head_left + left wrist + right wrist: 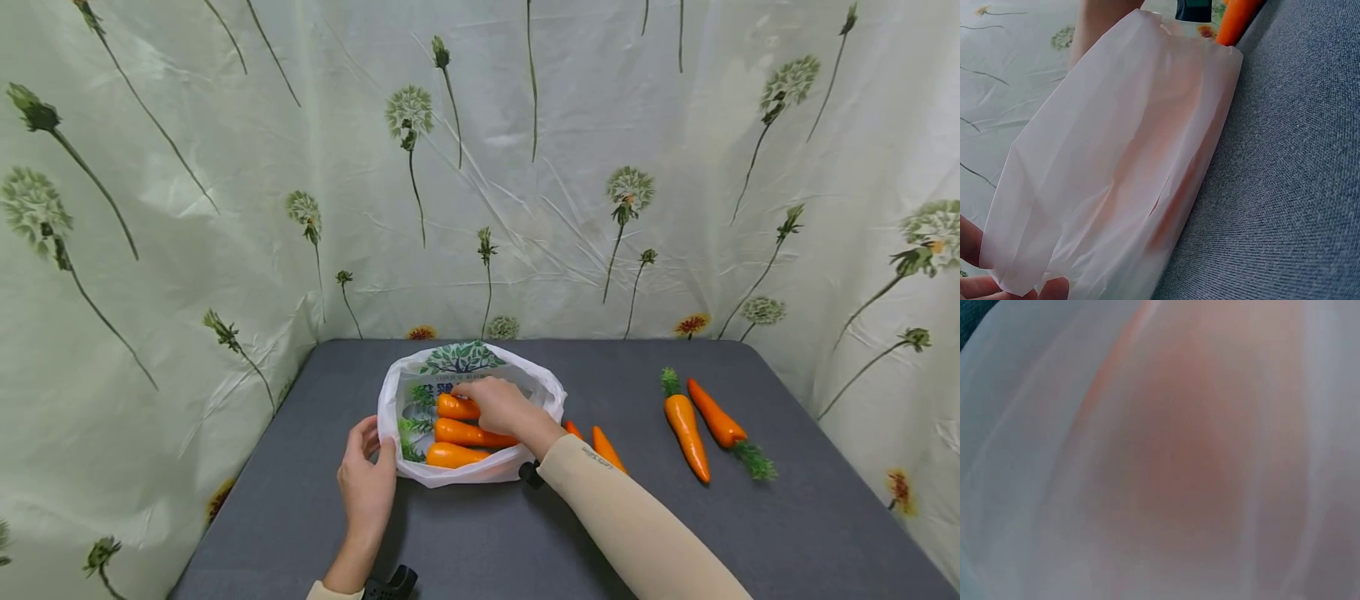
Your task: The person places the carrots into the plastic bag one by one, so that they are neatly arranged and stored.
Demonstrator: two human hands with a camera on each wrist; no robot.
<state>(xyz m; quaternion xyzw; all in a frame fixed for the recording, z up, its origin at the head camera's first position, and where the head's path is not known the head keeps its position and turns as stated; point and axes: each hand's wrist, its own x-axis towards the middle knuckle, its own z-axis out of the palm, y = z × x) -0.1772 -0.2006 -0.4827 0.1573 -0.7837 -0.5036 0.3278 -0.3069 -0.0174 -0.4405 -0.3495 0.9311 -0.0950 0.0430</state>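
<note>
A white plastic bag (468,475) with a green tree print lies open-mouthed on the table. Its left rim is pinched by my left hand (366,475); fingers (977,287) show at the plastic's edge in the left wrist view. Inside rest three orange carrots with green tops: a rear carrot (456,407), a middle carrot (468,433) and a front carrot (453,455). My right hand (501,406) reaches into the bag from the right, curled over the rear carrot and gripping it; the fingertips are partly hidden. Blurred plastic (1179,456) fills the right wrist view.
On the grey table (480,542), two carrots lie apart at the right: one carrot (684,433) with its top away, another carrot (716,412) with its top nearer. Beside the right forearm, a partly covered carrot (606,446) and an orange tip (572,428) show. A flowered curtain (525,208) hangs behind.
</note>
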